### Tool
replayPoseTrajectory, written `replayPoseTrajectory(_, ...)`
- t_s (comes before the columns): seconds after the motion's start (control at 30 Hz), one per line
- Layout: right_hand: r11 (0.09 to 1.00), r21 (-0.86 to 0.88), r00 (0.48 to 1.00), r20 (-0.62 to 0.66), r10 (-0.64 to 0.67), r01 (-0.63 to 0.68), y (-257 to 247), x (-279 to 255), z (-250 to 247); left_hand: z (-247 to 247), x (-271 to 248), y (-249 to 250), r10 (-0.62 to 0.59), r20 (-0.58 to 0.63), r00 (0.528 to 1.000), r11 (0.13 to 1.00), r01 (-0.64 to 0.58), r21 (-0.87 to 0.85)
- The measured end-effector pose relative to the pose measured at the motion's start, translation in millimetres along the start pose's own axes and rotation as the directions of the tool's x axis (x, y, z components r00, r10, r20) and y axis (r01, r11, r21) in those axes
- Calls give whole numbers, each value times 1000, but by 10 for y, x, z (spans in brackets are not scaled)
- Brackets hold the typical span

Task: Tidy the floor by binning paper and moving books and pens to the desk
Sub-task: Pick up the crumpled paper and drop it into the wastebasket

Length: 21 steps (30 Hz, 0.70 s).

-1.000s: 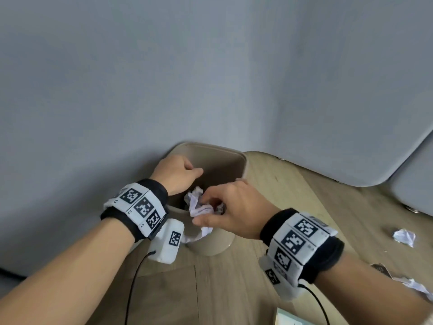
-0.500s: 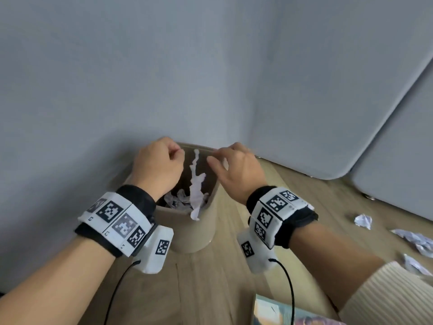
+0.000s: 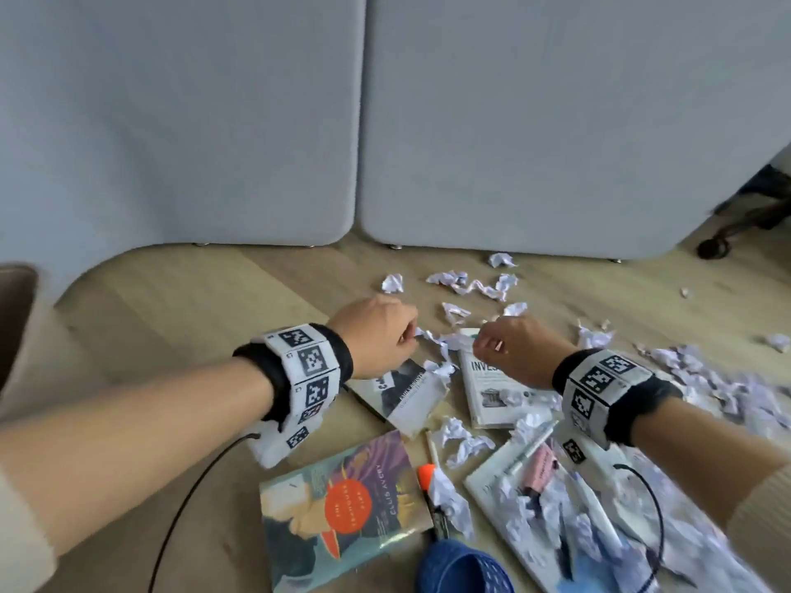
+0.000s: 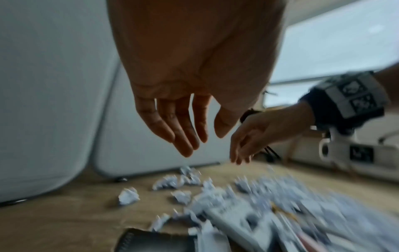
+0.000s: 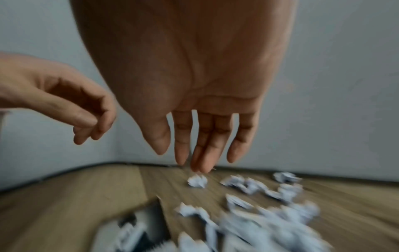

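Note:
Both hands hover empty above a littered wooden floor. My left hand (image 3: 385, 336) hangs with relaxed fingers (image 4: 183, 136) over a black-and-white book (image 3: 406, 391). My right hand (image 3: 509, 348) hangs beside it, fingers (image 5: 202, 150) pointing down, above a white book (image 3: 492, 391). Several crumpled paper balls (image 3: 466, 286) lie beyond the hands, with more scattered at the right (image 3: 727, 387). A colourful paperback (image 3: 338, 511) lies nearest me. Pens (image 3: 530, 451) and an orange-capped marker (image 3: 428, 477) lie among the scraps. The beige bin (image 3: 17, 318) shows at the far left edge.
Grey partition panels (image 3: 513, 122) stand along the back of the floor. A blue slipper (image 3: 462, 567) is at the bottom edge. A further white book (image 3: 488, 481) under paper scraps and pens lies at the lower right. Bare floor (image 3: 192, 301) stretches between the bin and the books.
Both hands let go of the paper over the bin and swung right, away from it. The view turned with them to the pile of books, pens and paper.

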State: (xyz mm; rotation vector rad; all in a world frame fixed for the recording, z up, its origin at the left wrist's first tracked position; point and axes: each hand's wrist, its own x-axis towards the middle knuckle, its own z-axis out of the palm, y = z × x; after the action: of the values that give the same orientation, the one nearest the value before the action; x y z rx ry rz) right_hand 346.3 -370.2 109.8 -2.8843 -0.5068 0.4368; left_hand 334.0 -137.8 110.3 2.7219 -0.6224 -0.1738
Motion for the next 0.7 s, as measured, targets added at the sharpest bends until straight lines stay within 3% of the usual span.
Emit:
replayPoseTrajectory(0.03,998,-27,998,22,56,-55,233,-179,75,82,133,130,62,132,989,994,-73,79)
replayPoseTrajectory(0.1,984,-64,984,52,172,-169,606,-566,256,241,335,363,151,369,917,939,-250,235)
replayPoseTrajectory(0.2,946,-54,946,23,322,-321,934,-1099,646,597,452,589,214,523,825,835,-432,339)
replayPoseTrajectory(0.37,899,-41,900,-11,435,-435,965,-1634,1548,1617,210,632,176,601,780,854,-425,301)
replayPoseTrajectory(0.53,918,-38,914,-118,387,-394,727,-1648,1922,2089,-48,640,115,519,847,849,-355,391)
replayPoseTrajectory(0.63,933,-41,923,-168,346,-358,694,-1520,2006,2166,-27,618,238,448,862,829,-421,369)
replayPoseTrajectory(0.7,948,-10,931,-192,309,-317,714,-1446,2023,2207,11,593,303,447,842,818,-470,330)
